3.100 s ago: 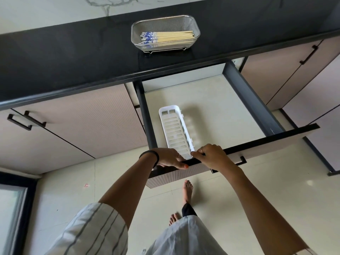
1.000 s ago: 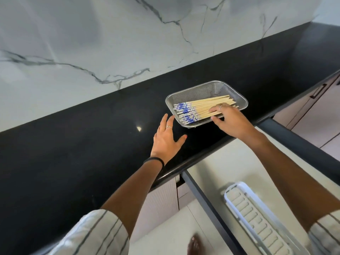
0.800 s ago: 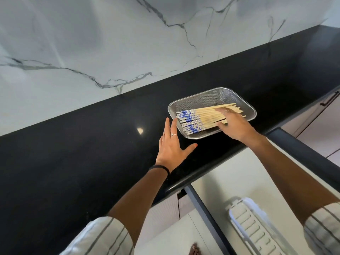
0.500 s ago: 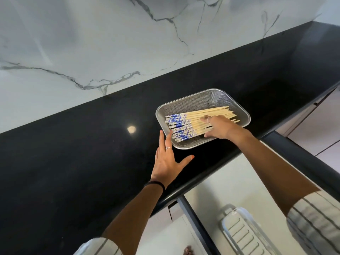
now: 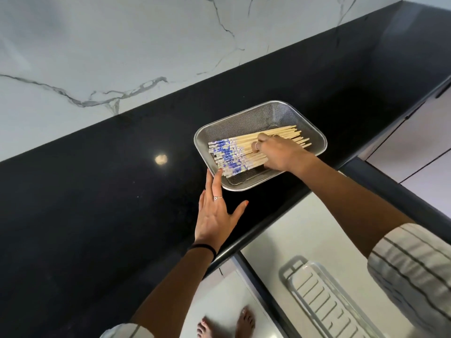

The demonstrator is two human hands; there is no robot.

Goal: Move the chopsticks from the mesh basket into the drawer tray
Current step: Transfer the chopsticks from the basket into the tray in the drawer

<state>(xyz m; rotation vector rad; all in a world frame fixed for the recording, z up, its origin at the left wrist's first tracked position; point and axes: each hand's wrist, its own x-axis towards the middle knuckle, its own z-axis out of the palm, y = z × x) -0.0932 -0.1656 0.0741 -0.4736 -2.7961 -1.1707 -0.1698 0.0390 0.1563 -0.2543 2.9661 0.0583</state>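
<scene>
A silver mesh basket (image 5: 246, 123) stands on the black countertop (image 5: 97, 191) near its front edge. Inside it lies a bundle of pale wooden chopsticks (image 5: 234, 154) with blue-and-white patterned ends pointing left. My right hand (image 5: 280, 152) is inside the basket, fingers curled around the middle of the bundle. My left hand (image 5: 217, 213) lies flat and spread on the counter, fingertips touching the basket's left front corner. The white slotted drawer tray (image 5: 324, 301) sits in the open drawer at the lower right.
A white marble wall (image 5: 122, 45) rises behind the counter. The open drawer's dark side rail (image 5: 390, 191) runs along the right, with cabinet fronts (image 5: 419, 142) beyond it. My bare feet (image 5: 227, 325) stand on the light floor below.
I went from the drawer front up to the counter. My right hand slid further into the basket and closed around the chopsticks; my left hand moved up to the basket's corner.
</scene>
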